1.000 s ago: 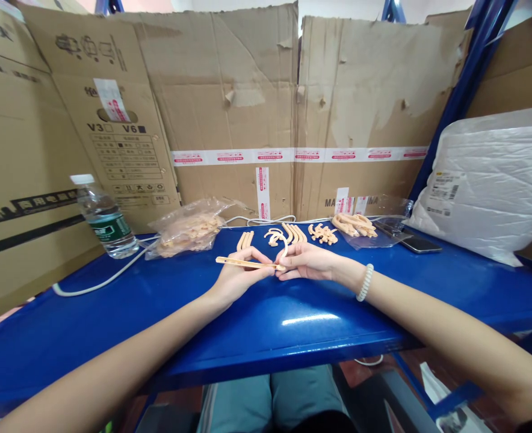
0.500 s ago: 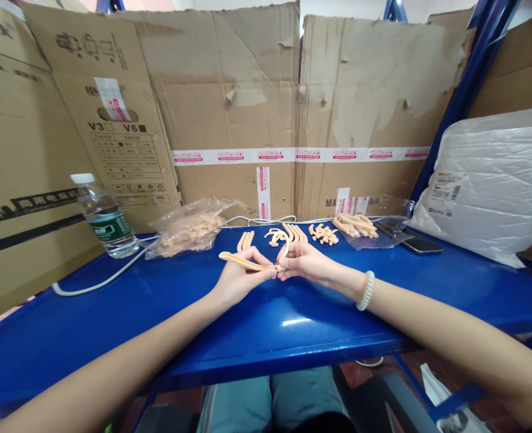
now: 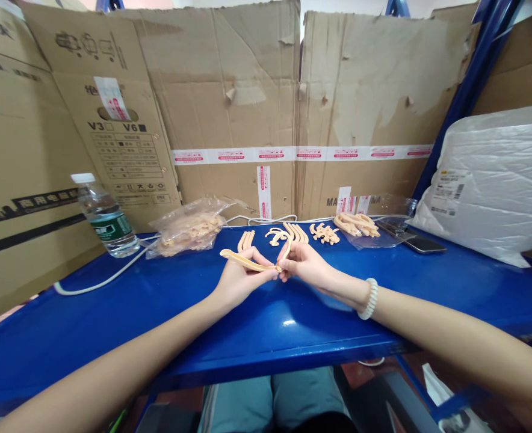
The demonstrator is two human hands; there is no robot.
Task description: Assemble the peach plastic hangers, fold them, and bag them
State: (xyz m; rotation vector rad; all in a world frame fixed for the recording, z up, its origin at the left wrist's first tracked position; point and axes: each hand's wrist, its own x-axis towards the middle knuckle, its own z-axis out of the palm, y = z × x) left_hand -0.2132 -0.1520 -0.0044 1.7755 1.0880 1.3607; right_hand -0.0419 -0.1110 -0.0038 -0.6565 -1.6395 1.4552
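My left hand [image 3: 239, 279] pinches a long beige plastic strip [image 3: 241, 260], which points out to the left with a slightly wider end. Fingers of my right hand [image 3: 309, 266] are closed on a thin, curved pale piece [image 3: 288, 245] that rises above them. The two pieces meet between my fingertips, where the joint is mostly hidden. Just behind my hands lie several beige strips [image 3: 298, 233], a few thin hook-shaped pieces [image 3: 275, 236] and another group of strips [image 3: 247, 240]. A heap of small beige parts [image 3: 324, 233] is to their right.
A water bottle [image 3: 108, 219] and a clear bag of beige parts [image 3: 187, 227] stand at the left. To the right are an opened bag with curved pieces [image 3: 356, 225], a dark phone [image 3: 422, 243] and a big white package [image 3: 491, 180]. Cardboard [image 3: 230, 108] walls the blue table [image 3: 194, 355].
Both hands keep nearly the same place and grip. My right wrist has lowered slightly, and the thin curved piece leans a little more to the right.
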